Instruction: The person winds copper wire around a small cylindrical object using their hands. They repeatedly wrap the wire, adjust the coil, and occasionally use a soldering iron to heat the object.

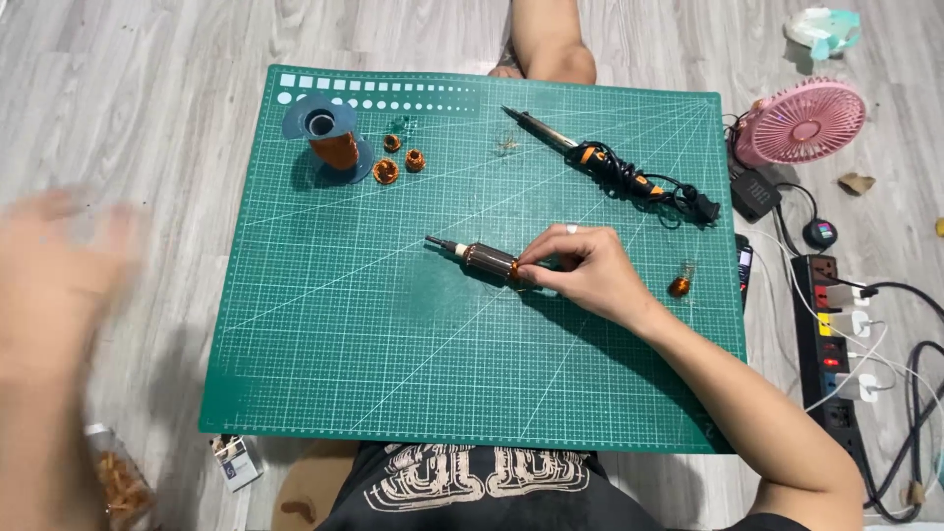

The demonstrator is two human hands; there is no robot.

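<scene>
Motor armature [489, 262], a dark wound rotor with a bare shaft pointing toward 10 o'clock, lies near the middle of the green cutting mat [393, 374] that covers the floor. The right hand [590, 275] comes in from 4 o'clock, and its fingers [541, 258] are pinched shut on the armature's copper end, thumb below and fingertips above; that hold pins the part flat against the mat, which looks like a way to keep it from rolling. The left hand [59, 285] is a blur off the mat at 9 o'clock, apparently spread and holding nothing, though the blur leaves that uncertain.

At 11 o'clock a blue spool of copper wire [332, 138] stands upright, with 3 small copper coils [398, 157] just beside it. A soldering iron [580, 152] with its bundled cord lies at 1 o'clock, tip turned away from the hand. Another small copper coil [680, 285] sits at 3 o'clock, near the wrist. Off the mat, a pink fan [801, 123] and a power strip [831, 334] lie well apart at the right.
</scene>
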